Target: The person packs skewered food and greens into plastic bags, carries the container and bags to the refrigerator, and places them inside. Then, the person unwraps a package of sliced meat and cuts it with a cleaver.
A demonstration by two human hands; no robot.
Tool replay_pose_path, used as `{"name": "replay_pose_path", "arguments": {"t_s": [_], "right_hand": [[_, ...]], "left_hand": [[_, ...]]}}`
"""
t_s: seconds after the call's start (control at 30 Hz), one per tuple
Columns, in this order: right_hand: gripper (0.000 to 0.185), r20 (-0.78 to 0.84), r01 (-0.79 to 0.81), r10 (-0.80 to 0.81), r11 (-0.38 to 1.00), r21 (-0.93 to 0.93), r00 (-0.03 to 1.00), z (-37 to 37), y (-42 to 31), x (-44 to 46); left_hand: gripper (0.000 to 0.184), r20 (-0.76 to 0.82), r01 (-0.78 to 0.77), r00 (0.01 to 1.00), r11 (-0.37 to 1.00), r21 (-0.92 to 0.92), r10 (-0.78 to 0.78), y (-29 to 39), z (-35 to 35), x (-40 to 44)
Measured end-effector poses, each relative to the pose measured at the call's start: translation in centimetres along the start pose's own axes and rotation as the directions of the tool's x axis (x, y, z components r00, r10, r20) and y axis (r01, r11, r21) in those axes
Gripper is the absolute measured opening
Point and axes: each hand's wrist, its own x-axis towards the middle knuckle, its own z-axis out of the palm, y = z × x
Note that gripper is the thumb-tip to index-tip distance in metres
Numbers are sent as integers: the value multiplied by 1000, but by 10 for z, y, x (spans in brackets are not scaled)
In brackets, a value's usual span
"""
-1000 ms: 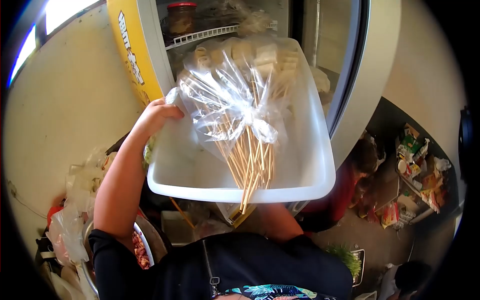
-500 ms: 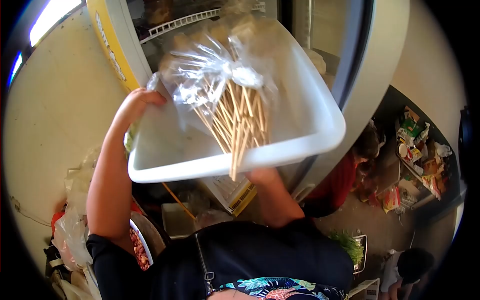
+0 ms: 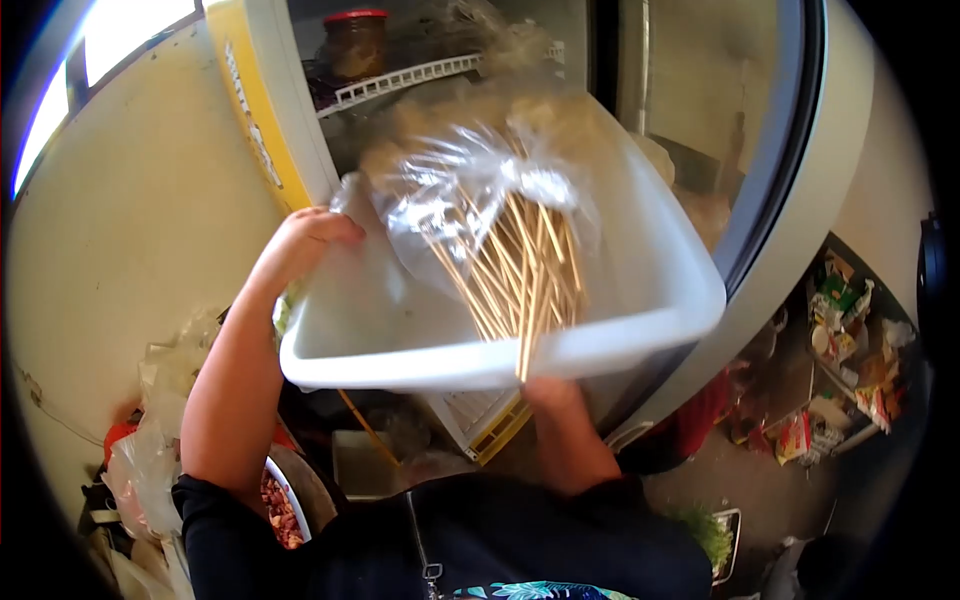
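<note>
A white plastic tub (image 3: 400, 375) is held up, tilted, in front of an open fridge. My left hand (image 3: 310, 240) is closed over its left rim. Under the front edge, my right hand (image 3: 550, 392) supports the tub from below, its fingers hidden by it. Inside lies a bundle of wooden skewers (image 3: 520, 270), their upper ends wrapped in a knotted clear plastic bag (image 3: 450, 195). A few stick ends poke over the front rim. What sits on the wrapped ends is blurred and brownish.
The fridge has a white wire shelf (image 3: 410, 80) bearing a red-lidded jar (image 3: 356, 45). Its door frame (image 3: 790, 200) stands at the right. Below left is a bowl of chopped meat (image 3: 280, 510). Greens (image 3: 705, 535) and a person in red (image 3: 690, 420) are at lower right.
The view has shifted, and the fridge shelf and jar now show more. The tub and both hands appear slightly lower and further right in the picture. Both hands keep their hold.
</note>
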Motion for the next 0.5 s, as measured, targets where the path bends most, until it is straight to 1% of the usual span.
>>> {"name": "replay_pose_path", "arguments": {"t_s": [0.03,0.07,0.1,0.13,0.17,0.2,0.23,0.27,0.3,0.33,0.37,0.4,0.43,0.47,0.5], "right_hand": [[78,-5,16,-16,1000,-1,1000,1,4,5],[78,-23,31,-31,1000,-3,999,3,6,11],[79,-47,48,-48,999,-4,998,7,9,18],[86,-114,53,-56,998,-23,992,13,11,26],[89,-129,95,-84,992,83,988,23,6,36],[91,-138,137,-112,973,186,984,31,-1,49],[86,-192,195,-134,917,348,972,32,-4,61],[81,-260,136,-18,886,443,966,37,-14,68],[75,-179,98,-7,857,505,984,27,-8,75],[69,-96,57,-3,824,563,995,19,-2,79],[71,-104,99,-51,839,535,993,23,-4,82],[71,-74,96,-67,840,534,995,25,-7,86],[73,-118,135,-89,868,477,989,27,-9,84],[75,-175,171,-105,891,421,979,28,-9,78],[80,-172,152,-88,900,408,981,19,-1,75]], "left_hand": [[13,61,-98,993,995,22,97,-9,-6,4],[13,79,-95,992,995,18,94,-11,-13,7],[14,120,3,993,994,-109,10,-10,-20,10],[15,169,108,983,967,-230,-69,-6,-25,11],[16,130,191,978,943,-273,-160,4,-24,12],[17,53,51,998,991,-126,-45,-7,-26,21],[18,59,-129,991,984,120,123,-3,-26,29],[20,103,-298,955,886,355,280,4,-23,34],[23,-25,-5,1000,979,204,10,27,-12,31],[25,-102,280,955,960,18,-277,47,-3,28],[26,35,-144,989,863,484,146,20,-13,40],[13,104,-312,944,743,592,314,5,-15,46],[13,-44,-182,973,872,454,226,13,-8,33],[14,-159,-54,982,959,278,101,19,9,17],[13,-201,64,978,998,27,-57,17,17,14]]}}
